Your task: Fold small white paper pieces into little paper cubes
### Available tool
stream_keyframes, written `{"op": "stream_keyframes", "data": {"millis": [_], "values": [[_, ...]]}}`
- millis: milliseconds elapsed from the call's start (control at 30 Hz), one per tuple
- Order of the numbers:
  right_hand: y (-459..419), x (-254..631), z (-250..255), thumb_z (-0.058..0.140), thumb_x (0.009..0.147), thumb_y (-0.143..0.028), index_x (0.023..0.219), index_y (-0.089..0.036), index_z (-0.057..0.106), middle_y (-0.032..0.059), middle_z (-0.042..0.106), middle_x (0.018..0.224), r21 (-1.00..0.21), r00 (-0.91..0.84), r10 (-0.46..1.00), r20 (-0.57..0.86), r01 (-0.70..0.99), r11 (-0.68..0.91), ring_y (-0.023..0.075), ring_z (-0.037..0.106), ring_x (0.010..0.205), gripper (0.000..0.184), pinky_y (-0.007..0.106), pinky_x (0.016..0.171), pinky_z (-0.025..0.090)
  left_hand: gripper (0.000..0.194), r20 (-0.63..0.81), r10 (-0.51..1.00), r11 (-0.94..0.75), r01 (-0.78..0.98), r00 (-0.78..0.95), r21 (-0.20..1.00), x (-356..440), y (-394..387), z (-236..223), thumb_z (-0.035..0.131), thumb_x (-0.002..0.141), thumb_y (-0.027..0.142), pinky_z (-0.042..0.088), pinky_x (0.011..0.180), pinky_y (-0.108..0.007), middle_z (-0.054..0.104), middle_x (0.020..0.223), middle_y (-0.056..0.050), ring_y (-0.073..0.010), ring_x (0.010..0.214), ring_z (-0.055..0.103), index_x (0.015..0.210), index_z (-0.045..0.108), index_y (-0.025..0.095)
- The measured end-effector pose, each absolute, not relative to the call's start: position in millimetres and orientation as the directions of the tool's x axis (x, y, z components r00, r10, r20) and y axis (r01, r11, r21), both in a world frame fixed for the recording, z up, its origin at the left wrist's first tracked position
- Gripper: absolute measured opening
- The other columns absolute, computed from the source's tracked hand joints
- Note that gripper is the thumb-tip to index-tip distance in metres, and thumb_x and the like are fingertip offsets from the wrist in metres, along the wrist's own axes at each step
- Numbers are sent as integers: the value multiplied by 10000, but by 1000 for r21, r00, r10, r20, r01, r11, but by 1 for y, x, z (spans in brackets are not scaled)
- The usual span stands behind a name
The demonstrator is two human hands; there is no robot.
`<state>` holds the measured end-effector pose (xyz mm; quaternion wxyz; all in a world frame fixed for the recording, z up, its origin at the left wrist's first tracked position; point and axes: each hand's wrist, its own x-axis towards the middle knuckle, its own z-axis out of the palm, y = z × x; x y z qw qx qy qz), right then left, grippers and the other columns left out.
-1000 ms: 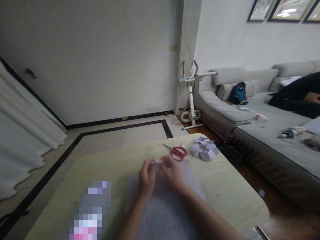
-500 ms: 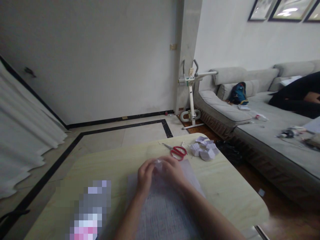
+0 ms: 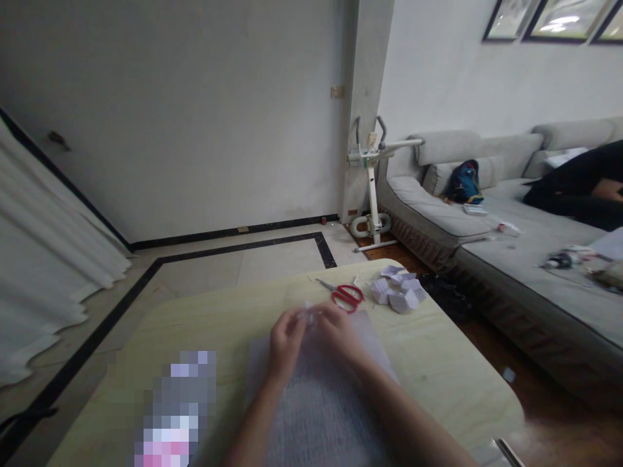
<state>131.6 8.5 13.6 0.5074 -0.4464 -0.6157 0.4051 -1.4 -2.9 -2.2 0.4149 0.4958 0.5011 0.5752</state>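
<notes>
grip [image 3: 335, 325]: small whitish piece [image 3: 310, 314], perhaps paper

sheet [image 3: 326, 415] on table [image 3: 452, 363], under left hand [image 3: 286, 338] and right hand [image 3: 338, 331]. scissors [image 3: 342, 296] just beyond sheet; paper pieces [image 3: 407, 297] right of scissors. sofa [image 3: 530, 272] right of table; exercise machine [image 3: 372, 191] beyond table, beside sofa.

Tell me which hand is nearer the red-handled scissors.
Right. The right hand is just on the near side of the scissors; the left hand is farther off, toward the left.
</notes>
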Motion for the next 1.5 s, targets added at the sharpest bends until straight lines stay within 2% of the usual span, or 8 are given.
{"op": "stream_keyframes", "data": {"millis": [300, 467, 567, 867, 1067, 1167, 1300, 1500], "values": [[8, 128, 5, 476, 685, -30, 786, -176, 601, 4, 556, 773, -896, -130, 928, 350, 242, 372, 120, 514, 650, 217, 222, 598, 410, 316, 204, 953, -184, 107, -222, 977, -5, -1, -10, 586, 782, 309, 551, 663, -272, 655, 973, -80, -176, 773, 667, 1064, 567, 168], [8, 129, 5, 472, 685, -36, 764, -171, 576, -1, 549, 748, -900, -114, 933, 340, 249, 358, 128, 508, 667, 188, 227, 606, 403, 378, 171, 971, -165, 52, -166, 985, -5, 1, -15, 619, 758, 293, 533, 779, -312, 669, 1005, -93, -200, 878, 661, 1108, 561, 163], [8, 130, 5, 477, 690, -49, 743, -170, 566, -1, 549, 734, -896, -129, 931, 342, 256, 364, 131, 503, 669, 160, 230, 607, 397, 339, 147, 980, -145, 23, -133, 989, -5, 2, -16, 628, 752, 295, 511, 831, -340, 668, 1024, -111, -223, 936, 643, 1050, 590, 139], [5, 129, 8, 529, 758, -146, 807, -176, 560, -1, 554, 744, -925, -148, 949, 279, 223, 307, 131, 506, 658, 66, 239, 600, 406, 226, 123, 985, -123, 6, -122, 992, -4, 1, -10, 639, 737, 304, 510, 715, -282, 680, 855, -69, -196, 798, 647, 893, 612, 142], [7, 128, 4, 582, 707, -154, 1081, -215, 486, 5, 545, 864, -968, -65, 973, 221, 103, 227, 128, 515, 672, 391, 231, 575, 418, 249, 92, 990, -93, -7, -105, 996, -4, -3, 0, 647, 725, 316, 503, 664, -255, 680, 829, -55, -179, 748, 645, 901, 617, 141], [8, 129, 4, 553, 704, -142, 1124, -213, 453, -7, 539, 814, -980, -89, 976, 197, 24, 200, 127, 516, 654, 437, 225, 557, 413, 259, 93, 993, -94, 1, -74, 996, -4, -4, 2, 642, 729, 336, 496, 668, -247, 683, 829, -53, -178, 752, 644, 901, 629, 142], [10, 130, 6, 537, 703, -139, 1084, -201, 473, -17, 535, 758, -981, -65, 979, 195, -6, 195, 131, 519, 648, 392, 226, 559, 413, 292, 77, 996, -76, 20, -41, 997, -4, -3, -1, 643, 729, 353, 493, 688, -259, 686, 838, -63, -187, 768, 644, 922, 631, 135], [15, 132, 2, 512, 689, -145, 840, -171, 575, 11, 581, 748, -973, -45, 979, 197, 110, 201, 143, 529, 665, 166, 240, 588, 420, 221, 179, 974, -156, 168, -137, 973, -8, -1, -8, 592, 779, 357, 467, 630, -220, 646, 754, -21, -154, 705, 613, 867, 620, 157]]}}
